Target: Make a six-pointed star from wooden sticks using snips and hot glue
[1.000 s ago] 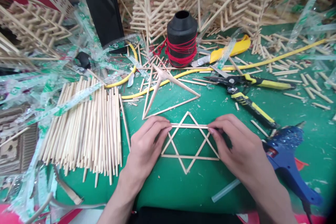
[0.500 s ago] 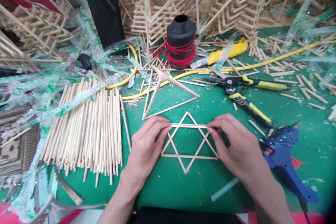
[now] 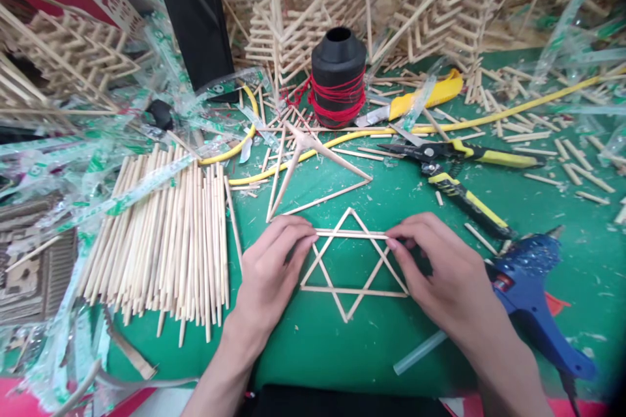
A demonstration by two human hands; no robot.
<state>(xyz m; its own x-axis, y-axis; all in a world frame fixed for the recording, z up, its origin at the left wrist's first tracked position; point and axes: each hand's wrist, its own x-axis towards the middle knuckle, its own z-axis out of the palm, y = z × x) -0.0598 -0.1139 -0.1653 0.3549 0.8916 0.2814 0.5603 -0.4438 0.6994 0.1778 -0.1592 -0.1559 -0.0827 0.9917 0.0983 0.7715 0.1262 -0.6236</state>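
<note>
A six-pointed star of thin wooden sticks [image 3: 359,291] lies on the green table in front of me. Along its upper crossbar runs a second wooden stick [image 3: 351,232], parallel and close against it. My left hand [image 3: 276,260] pinches the left end of this pair between thumb and fingers. At the other end, my right hand [image 3: 435,267] has thumb and fingertips closed the same way. Whether each pinch takes in one stick or both is hidden by the fingertips. Just behind the star stands a pointed frame of glued sticks [image 3: 320,201].
Left is a pile of wooden sticks [image 3: 161,234]. Pliers-like cutters [image 3: 460,192] and a blue glue gun [image 3: 531,293] lie right, with a clear glue stick [image 3: 419,353] nearer. Behind are a red-threaded black spool [image 3: 337,94], a yellow utility knife [image 3: 425,96] and stacked stick structures [image 3: 430,19].
Almost nothing differs. Both hands stay at the ends of the upper sticks, and the whole view has shifted very slightly.
</note>
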